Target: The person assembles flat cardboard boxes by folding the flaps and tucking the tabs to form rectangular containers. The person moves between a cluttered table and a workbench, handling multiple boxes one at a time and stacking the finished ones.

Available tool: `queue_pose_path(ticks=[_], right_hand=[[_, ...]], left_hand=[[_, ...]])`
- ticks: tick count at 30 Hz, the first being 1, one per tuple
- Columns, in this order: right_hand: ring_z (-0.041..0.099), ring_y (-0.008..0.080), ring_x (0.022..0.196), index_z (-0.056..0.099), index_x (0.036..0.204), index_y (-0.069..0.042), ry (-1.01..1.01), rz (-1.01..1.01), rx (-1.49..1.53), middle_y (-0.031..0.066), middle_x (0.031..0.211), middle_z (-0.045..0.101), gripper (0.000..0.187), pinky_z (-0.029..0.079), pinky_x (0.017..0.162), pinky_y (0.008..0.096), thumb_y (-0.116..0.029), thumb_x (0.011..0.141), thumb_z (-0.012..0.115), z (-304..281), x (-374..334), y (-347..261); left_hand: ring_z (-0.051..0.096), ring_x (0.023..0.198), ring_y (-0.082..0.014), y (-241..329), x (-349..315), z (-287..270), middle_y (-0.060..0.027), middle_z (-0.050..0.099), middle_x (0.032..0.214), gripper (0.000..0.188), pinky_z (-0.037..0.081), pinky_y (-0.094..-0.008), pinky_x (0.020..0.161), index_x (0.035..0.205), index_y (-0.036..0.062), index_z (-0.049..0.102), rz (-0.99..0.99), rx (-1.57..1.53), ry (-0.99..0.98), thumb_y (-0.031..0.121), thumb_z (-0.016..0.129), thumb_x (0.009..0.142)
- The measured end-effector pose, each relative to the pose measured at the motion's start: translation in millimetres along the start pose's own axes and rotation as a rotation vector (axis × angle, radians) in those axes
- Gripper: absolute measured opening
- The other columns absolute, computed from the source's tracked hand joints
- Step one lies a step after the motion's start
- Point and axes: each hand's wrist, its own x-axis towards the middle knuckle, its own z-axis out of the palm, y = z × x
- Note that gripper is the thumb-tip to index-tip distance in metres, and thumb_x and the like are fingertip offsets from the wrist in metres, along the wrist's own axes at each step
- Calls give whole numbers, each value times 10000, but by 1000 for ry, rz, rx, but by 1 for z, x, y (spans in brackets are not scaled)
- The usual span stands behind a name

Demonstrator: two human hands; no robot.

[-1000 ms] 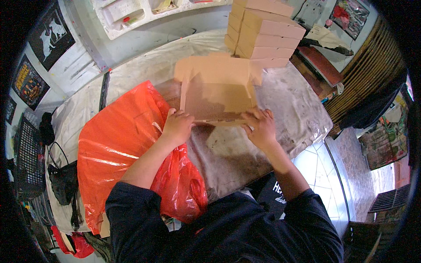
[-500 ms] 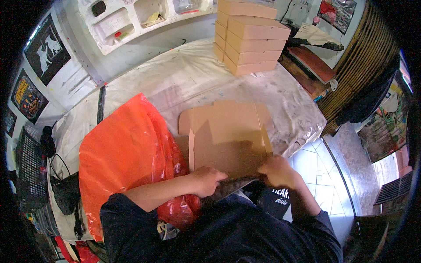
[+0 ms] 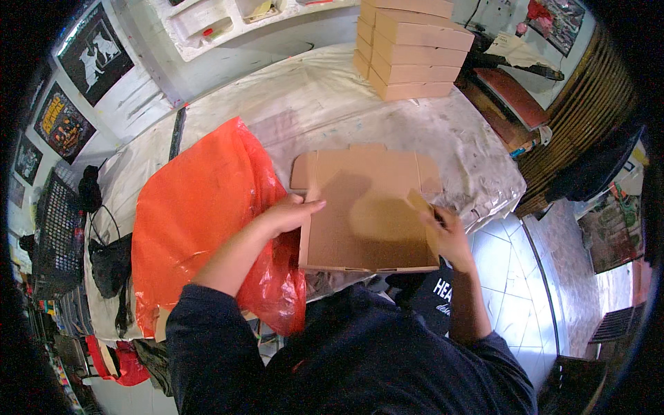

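A brown cardboard box (image 3: 373, 238) lies partly folded on the table in front of me, its near and side walls raised and its lid panel laid out away from me with side flaps. My left hand (image 3: 292, 211) grips the left wall near its far end, with fingers over the edge. On the opposite side, my right hand (image 3: 448, 234) holds the right wall near a small flap (image 3: 418, 201) that angles inward; its fingertips are slightly blurred. Beside my left forearm lies a large orange plastic bag (image 3: 200, 200), partly under that arm.
Several closed cardboard boxes (image 3: 418, 55) are stacked at the back of the sheet-covered table (image 3: 277, 104). A white moulded tray (image 3: 228, 34) stands along the back wall. At the left edge is a black plastic crate (image 3: 59, 221). Tiled floor (image 3: 501, 277) shows past the table's right edge.
Both hands have moved from the near edge up to the box's side walls. The near wall now stands up. The view has shifted slightly.
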Motion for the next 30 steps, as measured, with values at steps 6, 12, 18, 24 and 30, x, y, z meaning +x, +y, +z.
queue_pose_path(ticks=[6,12,18,24,30], right_hand=[[520,167,1038,614,1067,-15,198,21,557,83,1071,582,258,370,910,279,-166,862,573,20,-9,-28],[471,172,1095,658,856,-4,280,299,1014,97,1190,516,118,345,926,284,-108,827,610,-1,-23,-38],[518,161,978,580,1047,-4,248,444,977,100,1130,551,266,385,842,262,-106,804,620,-17,-30,-47],[572,190,933,501,1156,20,225,394,1038,109,1070,579,391,442,806,278,-61,788,606,-33,-59,-51],[579,219,953,491,1165,37,171,129,1051,132,1084,576,386,443,851,318,-151,833,548,-47,-81,-49]], left_hand=[[428,1198,-212,-35,-3,33,-160,473,1277,640,346,-320,973,1254,-40,434,261,-431,221,459,535,867],[522,1028,-168,4,-67,63,-129,554,1110,511,413,-294,866,1196,-26,475,329,-889,440,289,619,820],[569,924,-180,0,-90,82,-98,596,1000,437,441,-301,822,1116,-22,513,330,-1070,332,162,628,736],[550,992,-222,1,-93,97,-112,570,1086,478,431,-329,869,1158,-4,482,446,-938,216,188,585,732],[551,1000,-193,6,-82,120,-95,599,1025,385,418,-312,874,1126,8,519,657,-1114,180,132,589,768]])
